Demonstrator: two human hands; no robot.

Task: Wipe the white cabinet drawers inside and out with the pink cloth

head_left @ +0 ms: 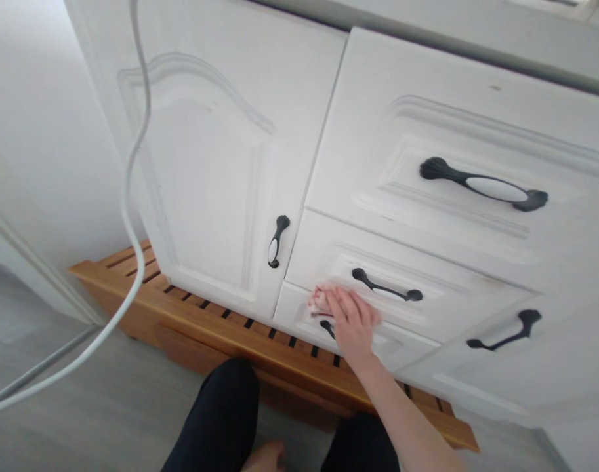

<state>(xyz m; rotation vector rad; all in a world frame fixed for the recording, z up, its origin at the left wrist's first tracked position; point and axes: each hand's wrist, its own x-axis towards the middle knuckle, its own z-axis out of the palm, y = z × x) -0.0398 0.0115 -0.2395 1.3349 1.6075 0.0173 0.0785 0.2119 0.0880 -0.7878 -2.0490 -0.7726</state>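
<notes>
My right hand (pixel 353 318) presses a small, crumpled pinkish-white cloth (pixel 319 301) against the white front of the bottom drawer (pixel 294 305), near its upper edge. The fingers are bent over the cloth and cover part of it. Just below them, the bottom drawer's dark handle (pixel 327 328) is partly hidden by the hand. The middle drawer's handle (pixel 385 285), black with a white inlay, lies slightly above and to the right of my fingers. My left hand does not show clearly; a patch of bare skin (pixel 266 457) between my knees looks like a foot.
A cabinet door (pixel 205 170) stands closed at left, beside a large top drawer (pixel 456 124). A slatted wooden bench (pixel 205 334) runs along the cabinet base, in front of my knees (pixel 233 387). A white cable (pixel 126 190) hangs across the left side.
</notes>
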